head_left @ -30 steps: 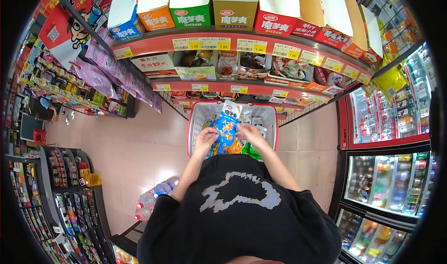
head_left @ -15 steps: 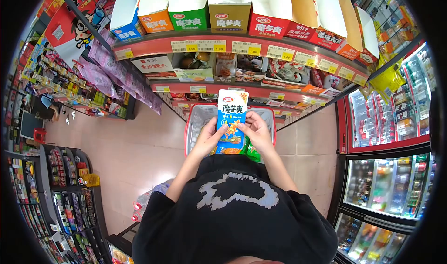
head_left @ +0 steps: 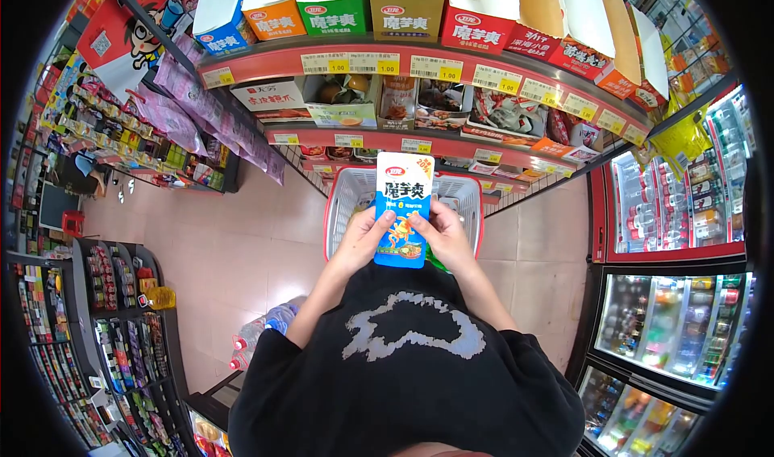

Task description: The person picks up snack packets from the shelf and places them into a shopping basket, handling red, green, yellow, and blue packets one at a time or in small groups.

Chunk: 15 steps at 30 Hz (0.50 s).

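Observation:
A blue and white snack packet (head_left: 403,208) with an orange picture stands upright in front of my chest. My left hand (head_left: 361,239) grips its left edge and my right hand (head_left: 445,235) grips its right edge. Below the packet sits a red-rimmed shopping basket (head_left: 464,195) of white wire, with more packets inside, mostly hidden by the packet and my hands.
Red shelves (head_left: 419,68) with yellow price tags and coloured snack boxes (head_left: 334,12) stand straight ahead. Glass-door drink coolers (head_left: 677,312) line the right side. A low rack of goods (head_left: 121,328) stands at left, with water bottles (head_left: 266,332) on the tiled floor.
Both hands lifted the blue packet out of the basket, turned it upright facing me and brought it slightly nearer my chest.

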Each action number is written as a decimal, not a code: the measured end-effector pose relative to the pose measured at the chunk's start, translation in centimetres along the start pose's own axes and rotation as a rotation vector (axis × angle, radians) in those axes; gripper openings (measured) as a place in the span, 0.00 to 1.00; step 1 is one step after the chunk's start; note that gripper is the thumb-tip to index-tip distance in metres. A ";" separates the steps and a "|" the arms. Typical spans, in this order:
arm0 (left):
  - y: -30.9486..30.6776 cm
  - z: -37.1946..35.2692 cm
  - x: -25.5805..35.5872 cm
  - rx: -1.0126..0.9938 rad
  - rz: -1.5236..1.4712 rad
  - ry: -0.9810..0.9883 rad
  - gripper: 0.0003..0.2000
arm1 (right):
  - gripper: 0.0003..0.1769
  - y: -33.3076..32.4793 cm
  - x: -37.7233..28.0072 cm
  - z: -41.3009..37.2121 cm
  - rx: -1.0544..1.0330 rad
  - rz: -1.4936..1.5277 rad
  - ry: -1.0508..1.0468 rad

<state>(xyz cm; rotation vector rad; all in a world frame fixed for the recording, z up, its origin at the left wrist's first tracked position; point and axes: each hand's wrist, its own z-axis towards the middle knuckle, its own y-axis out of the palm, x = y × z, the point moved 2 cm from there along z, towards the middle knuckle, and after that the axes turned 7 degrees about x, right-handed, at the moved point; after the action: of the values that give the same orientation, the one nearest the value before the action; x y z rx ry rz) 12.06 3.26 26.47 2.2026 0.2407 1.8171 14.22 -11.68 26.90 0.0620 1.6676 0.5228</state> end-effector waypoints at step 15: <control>0.4 -0.1 -0.8 -0.031 -0.004 0.035 0.14 | 0.14 -0.4 0.0 -0.3 0.012 -0.326 -0.080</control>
<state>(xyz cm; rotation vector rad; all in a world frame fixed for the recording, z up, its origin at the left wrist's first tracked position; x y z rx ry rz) 11.76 2.70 25.90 2.1498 0.2226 1.8459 14.07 -12.11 26.76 -0.1761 1.5632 0.2601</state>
